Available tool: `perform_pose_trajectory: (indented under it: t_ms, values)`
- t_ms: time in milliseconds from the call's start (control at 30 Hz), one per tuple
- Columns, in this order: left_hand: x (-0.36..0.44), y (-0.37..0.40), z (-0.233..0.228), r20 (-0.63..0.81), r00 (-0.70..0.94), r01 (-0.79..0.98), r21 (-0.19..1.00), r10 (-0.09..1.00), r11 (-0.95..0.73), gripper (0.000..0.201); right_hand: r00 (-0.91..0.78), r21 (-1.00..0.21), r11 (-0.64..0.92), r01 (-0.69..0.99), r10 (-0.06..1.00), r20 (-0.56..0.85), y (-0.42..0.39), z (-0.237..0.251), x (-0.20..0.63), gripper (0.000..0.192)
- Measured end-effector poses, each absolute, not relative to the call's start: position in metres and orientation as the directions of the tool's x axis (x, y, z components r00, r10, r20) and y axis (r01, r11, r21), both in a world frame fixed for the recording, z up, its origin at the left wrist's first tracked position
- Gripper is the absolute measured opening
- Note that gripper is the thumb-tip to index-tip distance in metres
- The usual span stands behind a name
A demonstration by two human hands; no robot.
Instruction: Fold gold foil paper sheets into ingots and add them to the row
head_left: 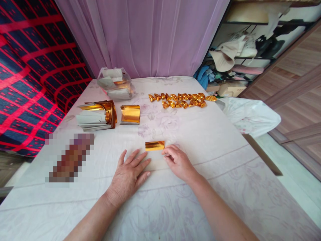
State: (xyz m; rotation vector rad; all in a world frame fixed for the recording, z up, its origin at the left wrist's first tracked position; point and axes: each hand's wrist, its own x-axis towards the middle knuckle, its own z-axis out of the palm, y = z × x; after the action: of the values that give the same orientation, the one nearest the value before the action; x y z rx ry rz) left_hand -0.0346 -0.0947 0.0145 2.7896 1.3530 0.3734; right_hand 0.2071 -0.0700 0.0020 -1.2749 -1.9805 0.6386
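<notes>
Gold strip (154, 145) lies on the cloth-covered desk (160, 204) near the middle of the frame. Below and to the left of it, the left hand (127, 175) is palm down with fingers fanned, its grip released. At the strip's right end, the right hand (179, 163) has its fingers curled together; whether that grip grasps the strip's edge or merely touches it, I cannot tell. Toward the upper left sit a small gold stack (130, 114) and a larger fanned stack (94, 117), with a clear bag (116, 88) of sheets behind. Twisted gold pieces (185, 104) form rows toward the upper right.
</notes>
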Motion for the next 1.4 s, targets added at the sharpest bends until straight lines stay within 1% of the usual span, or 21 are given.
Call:
perform_pose_trajectory:
  t_ms: [100, 200, 300, 400, 500, 700, 900, 1133, 1267, 1400]
  values:
    - [-0.035, -0.095, 0.013, 0.228, 0.589, 0.769, 0.138, 0.775, -0.625, 0.039, -0.233, -0.727, 0.392, 0.564, 0.920, 0.315, -0.071, 0.003, 0.206, 0.016]
    - [-0.033, -0.094, 0.012, 0.234, 0.581, 0.769, 0.158, 0.780, -0.620, 0.038, -0.149, -0.705, 0.381, 0.598, 0.917, 0.370, -0.073, 0.005, 0.204, 0.014]
    - [-0.032, -0.094, 0.012, 0.238, 0.572, 0.770, 0.174, 0.785, -0.614, 0.037, -0.104, -0.621, 0.360, 0.696, 0.907, 0.409, -0.073, 0.005, 0.203, 0.019]
    - [-0.033, -0.094, 0.012, 0.241, 0.578, 0.764, 0.174, 0.779, -0.621, 0.037, -0.118, -0.526, 0.350, 0.775, 0.898, 0.424, -0.073, 0.003, 0.201, 0.025]
    - [-0.033, -0.094, 0.012, 0.244, 0.590, 0.755, 0.171, 0.770, -0.633, 0.037, -0.135, -0.487, 0.344, 0.803, 0.900, 0.414, -0.072, 0.002, 0.200, 0.021]
    - [-0.032, -0.094, 0.013, 0.238, 0.592, 0.756, 0.169, 0.770, -0.633, 0.034, -0.132, -0.490, 0.353, 0.797, 0.894, 0.429, -0.072, 0.000, 0.201, 0.013]
    - [-0.031, -0.094, 0.014, 0.231, 0.596, 0.755, 0.164, 0.769, -0.634, 0.035, -0.125, -0.518, 0.350, 0.780, 0.899, 0.419, -0.072, 0.000, 0.201, 0.011]
    - [-0.030, -0.094, 0.014, 0.229, 0.598, 0.752, 0.171, 0.768, -0.636, 0.035, -0.151, -0.537, 0.401, 0.742, 0.881, 0.449, -0.073, 0.003, 0.201, 0.009]
    - [-0.032, -0.094, 0.016, 0.246, 0.582, 0.743, 0.227, 0.775, -0.630, 0.031, -0.191, -0.526, 0.460, 0.716, 0.853, 0.486, -0.074, 0.006, 0.202, 0.010]
    - [-0.036, -0.093, 0.019, 0.282, 0.499, 0.753, 0.327, 0.819, -0.571, 0.026, -0.251, -0.547, 0.509, 0.664, 0.842, 0.478, -0.076, 0.012, 0.203, 0.012]
